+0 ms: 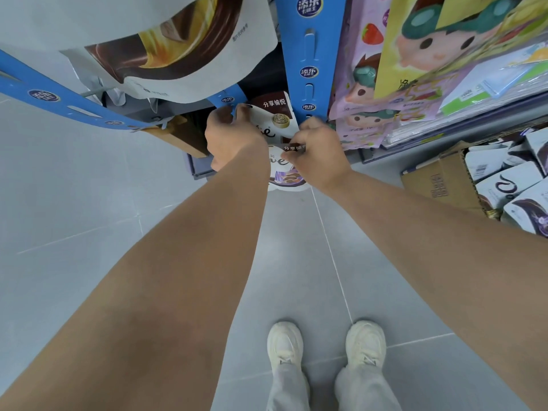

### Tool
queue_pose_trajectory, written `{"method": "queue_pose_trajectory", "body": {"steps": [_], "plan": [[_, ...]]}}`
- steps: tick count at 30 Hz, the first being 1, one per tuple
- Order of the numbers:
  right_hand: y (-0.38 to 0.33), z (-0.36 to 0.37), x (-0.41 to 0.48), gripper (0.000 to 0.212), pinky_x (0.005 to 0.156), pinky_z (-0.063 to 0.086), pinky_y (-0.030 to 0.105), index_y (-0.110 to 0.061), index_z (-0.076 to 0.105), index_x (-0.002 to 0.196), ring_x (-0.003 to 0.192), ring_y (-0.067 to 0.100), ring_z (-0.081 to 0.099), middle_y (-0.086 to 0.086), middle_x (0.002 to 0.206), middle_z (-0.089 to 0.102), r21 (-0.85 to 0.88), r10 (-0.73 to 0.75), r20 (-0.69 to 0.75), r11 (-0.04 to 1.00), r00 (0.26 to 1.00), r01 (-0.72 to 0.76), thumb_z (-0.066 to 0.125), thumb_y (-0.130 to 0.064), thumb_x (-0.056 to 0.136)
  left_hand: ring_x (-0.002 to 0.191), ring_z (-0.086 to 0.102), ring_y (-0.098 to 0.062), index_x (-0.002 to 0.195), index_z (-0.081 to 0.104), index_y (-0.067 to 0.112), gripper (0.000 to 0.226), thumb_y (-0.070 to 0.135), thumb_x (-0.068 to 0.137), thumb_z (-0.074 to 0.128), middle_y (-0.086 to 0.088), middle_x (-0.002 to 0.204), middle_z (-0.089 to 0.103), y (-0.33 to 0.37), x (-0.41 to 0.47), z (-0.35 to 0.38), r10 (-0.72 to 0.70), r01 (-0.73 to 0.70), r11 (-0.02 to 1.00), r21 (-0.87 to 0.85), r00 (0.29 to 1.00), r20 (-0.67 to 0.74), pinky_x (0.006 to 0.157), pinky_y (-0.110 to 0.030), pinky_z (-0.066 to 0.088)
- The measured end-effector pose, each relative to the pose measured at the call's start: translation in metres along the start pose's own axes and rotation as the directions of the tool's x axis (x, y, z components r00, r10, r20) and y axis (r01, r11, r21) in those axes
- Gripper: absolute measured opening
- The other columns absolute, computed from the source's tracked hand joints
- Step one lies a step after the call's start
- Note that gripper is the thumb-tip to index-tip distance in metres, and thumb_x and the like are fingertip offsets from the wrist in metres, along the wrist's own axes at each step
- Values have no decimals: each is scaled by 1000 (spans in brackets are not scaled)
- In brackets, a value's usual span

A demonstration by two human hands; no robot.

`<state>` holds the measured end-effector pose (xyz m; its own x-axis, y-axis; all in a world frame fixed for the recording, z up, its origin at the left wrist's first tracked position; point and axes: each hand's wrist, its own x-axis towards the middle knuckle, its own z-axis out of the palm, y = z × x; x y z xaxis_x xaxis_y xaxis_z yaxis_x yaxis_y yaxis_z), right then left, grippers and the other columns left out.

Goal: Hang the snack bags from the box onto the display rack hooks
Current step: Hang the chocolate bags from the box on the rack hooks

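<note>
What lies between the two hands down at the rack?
In the head view, white-and-brown snack bags fill the gap. The left hand grips the upper bag's left edge and the right hand pinches the top of a lower bag.

Head view, aimed steeply downward

The scene is viewed from above, close to the display rack (310, 63), with the tiled floor (89, 188) seen far below.
</note>
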<state>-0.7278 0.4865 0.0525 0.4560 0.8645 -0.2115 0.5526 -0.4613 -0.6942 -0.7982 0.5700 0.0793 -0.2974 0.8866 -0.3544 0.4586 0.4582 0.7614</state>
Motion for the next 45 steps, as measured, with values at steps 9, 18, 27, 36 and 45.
{"method": "queue_pose_trajectory", "body": {"steps": [9,18,27,36,45], "plan": [[6,-2,4,24,85,37,22,3,69,102,103,26,53,15,115,54,-48,15,-20,999,1000,-16,65,-15,85,87,51,-14,78,58,28,10,38,80,56,14,82,59,-3,17,-10,159,-199,941,275,974,161,94,-32,27],[14,3,2,26,85,42,29,0,69,102,103,26,55,14,111,59,-134,47,24,990,999,-44,64,-20,85,109,49,-25,100,43,22,37,35,73,65,-3,114,52,1,29,-17,-267,215,954,207,926,267,99,-42,42],[10,-2,-20,20,78,29,12,-2,71,99,99,21,52,15,112,56,-51,91,-19,995,996,-91,67,-15,84,123,45,-29,126,40,13,66,53,77,57,-8,128,51,-17,12,-36,-163,35,883,468,958,237,106,-43,36],[-34,-22,-35,17,68,42,31,-5,70,94,91,29,59,15,95,67,6,60,-29,998,998,-60,64,-18,86,117,51,-13,104,69,28,21,31,85,61,6,108,68,-14,-37,-79,335,-582,684,441,787,518,118,-43,4],[-87,-20,-13,17,60,45,28,0,71,85,69,14,58,10,74,66,417,214,-123,897,969,-145,70,-17,81,93,62,-20,99,71,24,21,34,88,55,6,95,70,11,-11,-89,323,-336,892,303,942,94,99,-41,42]]}}
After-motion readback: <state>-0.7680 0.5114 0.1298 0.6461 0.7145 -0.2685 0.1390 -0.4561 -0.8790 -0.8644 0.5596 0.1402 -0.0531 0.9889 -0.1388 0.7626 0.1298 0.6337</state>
